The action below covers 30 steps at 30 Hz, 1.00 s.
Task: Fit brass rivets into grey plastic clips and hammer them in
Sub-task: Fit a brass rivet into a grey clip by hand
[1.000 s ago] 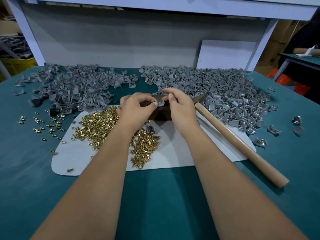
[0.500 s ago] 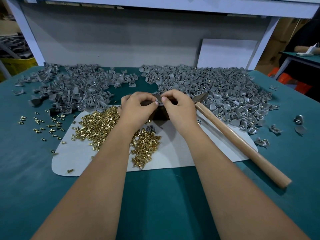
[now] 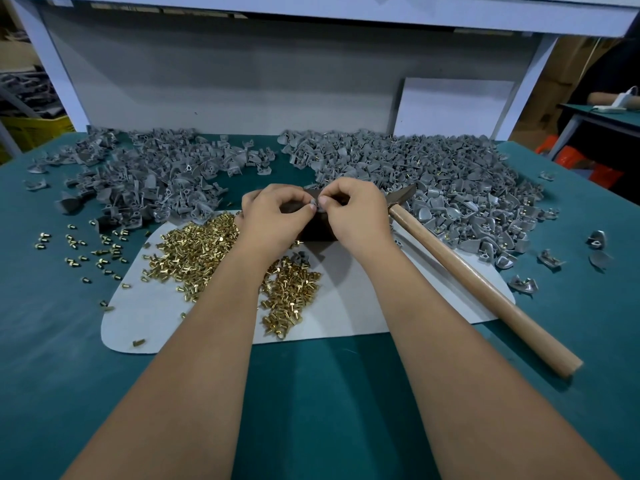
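Observation:
My left hand (image 3: 273,216) and my right hand (image 3: 356,213) meet fingertip to fingertip over a dark block (image 3: 317,230) on the white mat (image 3: 349,306). Between their pinching fingers sits a small grey plastic clip (image 3: 314,203); whether a rivet is in it is hidden. Loose brass rivets (image 3: 197,251) lie heaped on the mat under my left forearm. A hammer with a wooden handle (image 3: 478,282) lies to the right of my right hand, its metal head (image 3: 401,197) next to my knuckles.
A heap of bare grey clips (image 3: 149,181) covers the back left of the green table (image 3: 311,410). A larger heap of clips with brass rivets (image 3: 450,188) fills the back right. Stray rivets (image 3: 90,251) dot the left. A white board (image 3: 453,105) leans at the back.
Both hands have stayed over the dark block, with the fingertips drawing slightly closer together around the clip. The hammer has not moved.

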Available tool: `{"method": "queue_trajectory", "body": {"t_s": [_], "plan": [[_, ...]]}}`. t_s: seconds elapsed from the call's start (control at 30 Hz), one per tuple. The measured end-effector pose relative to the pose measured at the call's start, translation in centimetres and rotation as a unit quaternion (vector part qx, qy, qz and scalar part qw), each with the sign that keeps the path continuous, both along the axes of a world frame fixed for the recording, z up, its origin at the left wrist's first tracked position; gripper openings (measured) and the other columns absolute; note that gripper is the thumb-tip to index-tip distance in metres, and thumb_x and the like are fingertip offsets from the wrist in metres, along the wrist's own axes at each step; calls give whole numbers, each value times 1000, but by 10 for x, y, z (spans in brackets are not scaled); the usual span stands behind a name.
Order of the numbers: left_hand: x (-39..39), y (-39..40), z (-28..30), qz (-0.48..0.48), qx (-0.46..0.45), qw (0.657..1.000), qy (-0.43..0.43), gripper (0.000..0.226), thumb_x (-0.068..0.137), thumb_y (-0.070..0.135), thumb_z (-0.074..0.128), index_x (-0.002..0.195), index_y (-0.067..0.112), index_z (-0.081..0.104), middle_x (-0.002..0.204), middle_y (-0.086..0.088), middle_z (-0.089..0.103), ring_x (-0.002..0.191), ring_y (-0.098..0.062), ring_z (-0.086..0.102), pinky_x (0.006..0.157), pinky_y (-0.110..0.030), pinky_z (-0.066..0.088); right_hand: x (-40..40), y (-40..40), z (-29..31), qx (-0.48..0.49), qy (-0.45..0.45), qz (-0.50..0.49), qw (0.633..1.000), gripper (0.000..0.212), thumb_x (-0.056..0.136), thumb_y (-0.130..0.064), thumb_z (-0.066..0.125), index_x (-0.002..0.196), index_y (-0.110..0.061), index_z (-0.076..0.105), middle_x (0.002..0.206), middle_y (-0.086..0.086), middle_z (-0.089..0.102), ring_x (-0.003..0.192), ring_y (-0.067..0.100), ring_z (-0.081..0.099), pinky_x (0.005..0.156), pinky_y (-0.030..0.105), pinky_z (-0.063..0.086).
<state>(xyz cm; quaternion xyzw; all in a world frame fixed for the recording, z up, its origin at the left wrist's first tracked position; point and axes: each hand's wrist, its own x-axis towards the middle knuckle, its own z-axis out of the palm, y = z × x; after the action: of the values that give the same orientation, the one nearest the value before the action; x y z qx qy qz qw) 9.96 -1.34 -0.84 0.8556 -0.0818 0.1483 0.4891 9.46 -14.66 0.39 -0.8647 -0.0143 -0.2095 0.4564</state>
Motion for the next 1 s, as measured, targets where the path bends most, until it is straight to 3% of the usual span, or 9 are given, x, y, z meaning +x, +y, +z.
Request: {"method": "queue_trajectory", "body": {"t_s": [0.13, 0.3, 0.6, 0.73, 0.8, 0.9, 1.0], "plan": [[0, -2, -1, -6, -15, 1000, -10, 24, 85, 28, 70, 72, 45, 61, 100, 20, 58, 125, -24, 45, 108, -48, 34, 1, 3, 6, -40, 16, -25, 999, 20, 85, -15, 65, 68, -26, 63, 73, -11, 63, 79, 16, 61, 74, 32, 52], [0, -3, -1, 7, 0, 1000, -14, 21, 86, 29, 69, 74, 45, 61, 102, 19, 58, 126, -22, 43, 109, -48, 32, 0, 6, 7, -61, 15, -45, 997, 18, 85, -15, 64, 69, -24, 63, 69, -15, 57, 79, 15, 60, 72, 31, 51], [0, -2, -1, 13, 3, 1000, -11, 17, 85, 35, 70, 73, 44, 62, 102, 21, 58, 125, -21, 41, 108, -49, 32, -5, 10, 3, -75, -8, -54, 996, 19, 87, -17, 62, 72, -29, 60, 82, -6, 66, 84, 18, 60, 77, 36, 51], [1, 0, -2, -1, -3, 1000, -6, 14, 85, 36, 70, 74, 43, 64, 102, 23, 59, 125, -21, 42, 109, -49, 32, -9, 7, -3, -40, -28, -26, 998, 12, 91, -17, 58, 83, -20, 67, 90, -5, 66, 92, 18, 57, 84, 38, 47], [0, 0, -1, 14, 7, 1000, 2, 14, 85, 38, 69, 74, 44, 64, 99, 27, 58, 125, -18, 39, 108, -49, 31, -14, 6, -7, -6, -45, -18, 999, 18, 95, -19, 52, 90, -16, 69, 91, -4, 65, 93, 18, 56, 83, 38, 47], [-1, -1, 0, 25, 6, 1000, 10, 17, 85, 39, 69, 70, 45, 63, 94, 33, 55, 124, -18, 40, 109, -48, 31, -22, 5, -5, 22, -89, -63, 994, 24, 98, -21, 46, 103, -16, 69, 99, -6, 65, 98, 14, 54, 86, 34, 45], [-2, -1, 0, 34, 3, 999, 17, 15, 86, 40, 68, 72, 45, 64, 93, 36, 53, 124, -16, 38, 109, -46, 30, -28, -3, 0, -11, -122, -108, 986, 24, 95, -17, 48, 108, -18, 68, 105, -7, 65, 103, 13, 51, 90, 31, 41]]}}
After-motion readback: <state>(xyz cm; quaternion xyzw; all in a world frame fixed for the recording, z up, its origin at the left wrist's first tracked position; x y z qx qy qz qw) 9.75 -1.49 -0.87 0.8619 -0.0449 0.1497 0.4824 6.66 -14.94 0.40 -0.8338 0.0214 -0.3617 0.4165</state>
